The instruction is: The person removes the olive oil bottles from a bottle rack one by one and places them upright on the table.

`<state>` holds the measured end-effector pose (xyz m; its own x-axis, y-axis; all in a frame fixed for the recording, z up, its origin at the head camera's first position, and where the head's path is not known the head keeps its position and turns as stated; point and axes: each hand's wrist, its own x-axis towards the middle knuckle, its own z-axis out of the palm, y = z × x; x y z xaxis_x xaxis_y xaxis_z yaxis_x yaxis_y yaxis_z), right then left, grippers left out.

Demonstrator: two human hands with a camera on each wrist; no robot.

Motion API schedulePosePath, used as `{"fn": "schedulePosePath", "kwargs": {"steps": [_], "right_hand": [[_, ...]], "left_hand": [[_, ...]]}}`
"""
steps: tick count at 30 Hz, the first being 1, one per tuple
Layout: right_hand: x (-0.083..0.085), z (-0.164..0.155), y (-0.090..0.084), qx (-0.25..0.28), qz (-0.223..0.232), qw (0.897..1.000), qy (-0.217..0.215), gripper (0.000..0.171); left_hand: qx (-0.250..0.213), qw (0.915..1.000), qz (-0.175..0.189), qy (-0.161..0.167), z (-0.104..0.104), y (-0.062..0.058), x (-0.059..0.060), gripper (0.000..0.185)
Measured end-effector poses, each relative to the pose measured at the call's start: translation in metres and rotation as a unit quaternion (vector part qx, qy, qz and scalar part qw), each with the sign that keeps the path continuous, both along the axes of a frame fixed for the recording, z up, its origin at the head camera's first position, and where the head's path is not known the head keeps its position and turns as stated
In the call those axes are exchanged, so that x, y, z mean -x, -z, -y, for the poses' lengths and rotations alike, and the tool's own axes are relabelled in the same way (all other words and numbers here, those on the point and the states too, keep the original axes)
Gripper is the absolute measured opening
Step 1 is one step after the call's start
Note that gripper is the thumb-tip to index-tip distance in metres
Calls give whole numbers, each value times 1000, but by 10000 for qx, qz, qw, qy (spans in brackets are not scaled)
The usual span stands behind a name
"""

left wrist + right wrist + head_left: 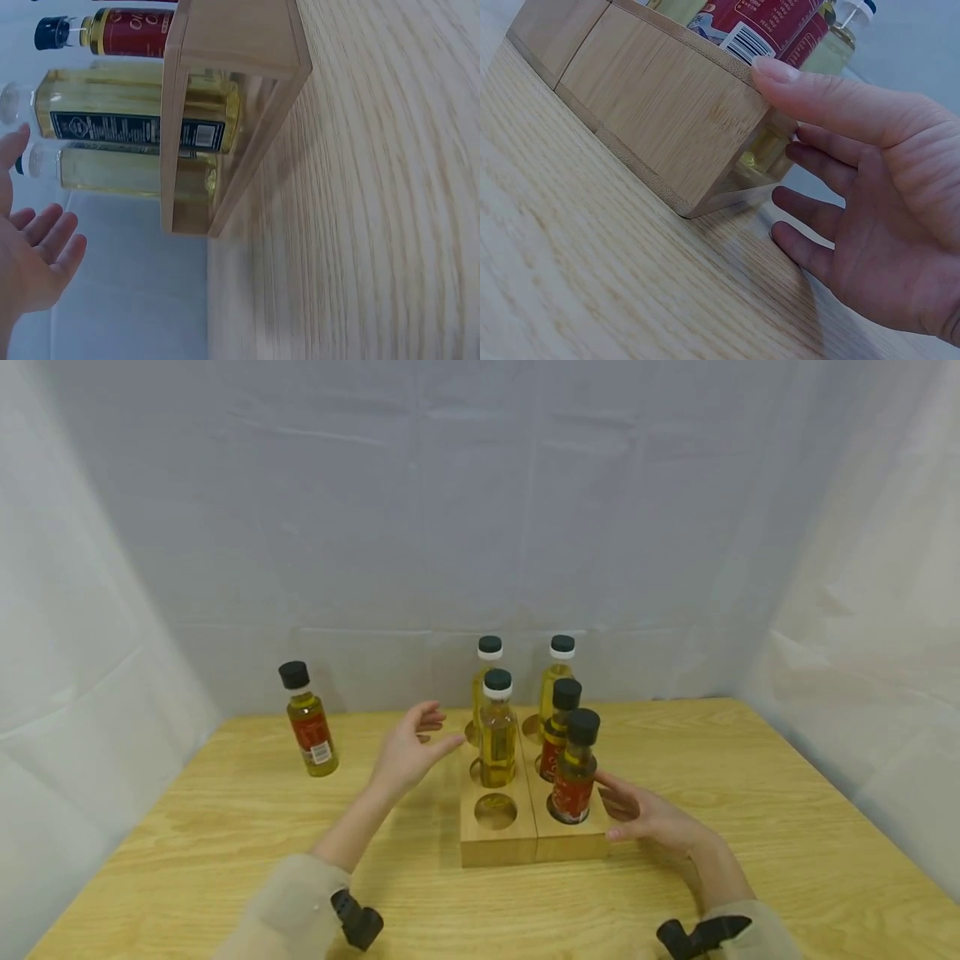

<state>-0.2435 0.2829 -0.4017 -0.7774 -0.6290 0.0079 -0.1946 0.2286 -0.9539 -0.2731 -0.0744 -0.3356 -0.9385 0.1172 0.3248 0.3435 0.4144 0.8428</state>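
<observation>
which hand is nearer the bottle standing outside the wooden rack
Left. The left hand is between that bottle and the rack, not touching the bottle; the right hand is across the rack, by its near right corner.

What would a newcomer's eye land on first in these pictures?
Probably the wooden rack near the middle of the table, with five bottles standing in it, two of them red-labelled. Next, perhaps, the lone red-labelled bottle standing on the table to the rack's left. Third, the rack's front left hole, which holds no bottle.
</observation>
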Motion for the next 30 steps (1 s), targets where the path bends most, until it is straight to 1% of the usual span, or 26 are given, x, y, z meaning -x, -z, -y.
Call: {"fn": "schedulePosePath", "kwargs": {"steps": [4, 13, 16, 22, 30], "right_hand": [[0, 0, 0, 1, -10, 10000, -12, 89], [0, 1, 1, 104, -18, 9999, -38, 90], [1, 1, 2, 131, -32, 9999, -38, 89], [1, 0, 2, 150, -26, 9999, -49, 89], [2, 0, 1, 186, 34, 9998, -76, 89]], "left_hand": [[54, 9996, 122, 231, -11, 1, 3, 75], [135, 9982, 366, 463, -32, 2, 4, 81], [231, 9980, 402, 419, -38, 2, 3, 80], [304, 9985, 374, 262, -46, 3, 2, 69], [338, 9992, 194, 125, -51, 5, 3, 59]]}}
